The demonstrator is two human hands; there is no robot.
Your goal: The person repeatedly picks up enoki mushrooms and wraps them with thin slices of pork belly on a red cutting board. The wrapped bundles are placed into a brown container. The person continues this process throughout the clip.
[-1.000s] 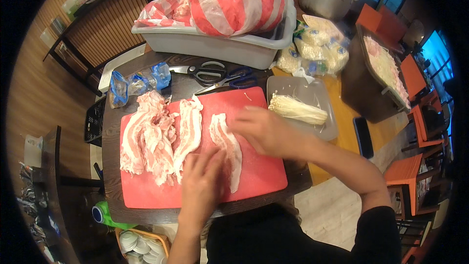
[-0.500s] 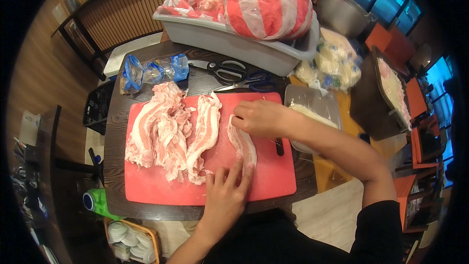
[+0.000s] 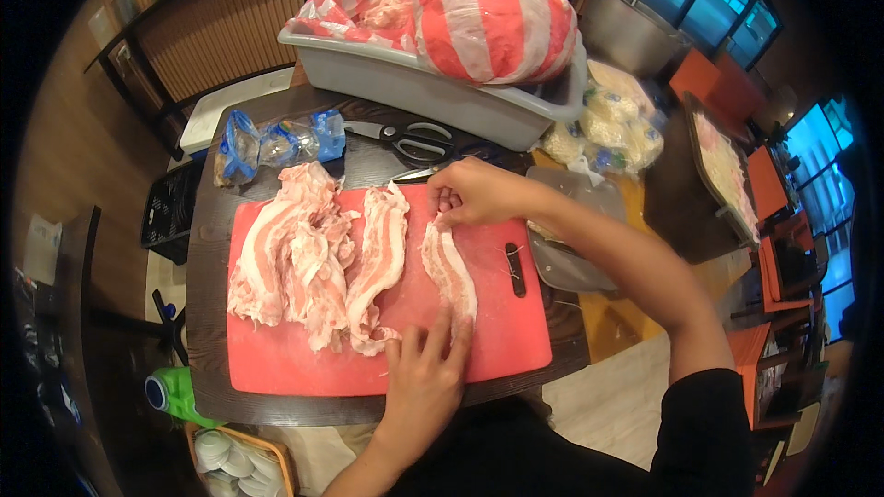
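Observation:
A thin pork belly slice (image 3: 448, 270) lies lengthwise on the red cutting board (image 3: 502, 340). My right hand (image 3: 479, 191) pinches its far end between thumb and fingers. At the near end, my left hand (image 3: 425, 373) has its fingers stretched and apart, with fingertips resting on the meat. To the left is a second pork belly slice (image 3: 379, 253), curled at its near end. Farther left, a heap of pork belly slices (image 3: 290, 262) overlaps the board. Under my right forearm, a grey plastic tray (image 3: 571, 267) is partly hidden.
Black-handled scissors (image 3: 414, 140) lie behind the board, beside crumpled blue-and-clear packaging (image 3: 281, 143). A grey tub (image 3: 414, 83) holds a red-and-white striped bag (image 3: 493, 14). Bags of pale stringy food (image 3: 612, 120) sit right of it. A green jug (image 3: 184, 396) stands at lower left.
My right fingers have shifted to the very tip of the slice, exposing more of its far end. My left hand stays at the near end. The whole view has shifted slightly.

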